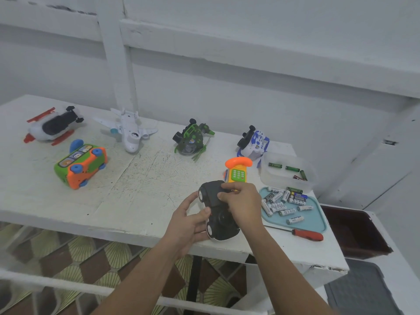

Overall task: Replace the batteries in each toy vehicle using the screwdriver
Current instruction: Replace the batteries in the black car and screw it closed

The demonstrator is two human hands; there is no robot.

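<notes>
An upturned toy car with a black underside and white wheels lies near the table's front edge. My left hand grips its left side, thumb on the underside. My right hand lies over the car's right side with fingertips curled onto the black underside; what they pinch is hidden. A red-handled screwdriver lies on the table right of my hands, untouched. Just behind it, a blue tray holds several loose batteries.
A clear tub with green batteries stands behind the tray. An orange and yellow toy phone sits behind the car. Further back lie a blue-white vehicle, a green vehicle, a white plane, a red-white helicopter and a green-orange bus.
</notes>
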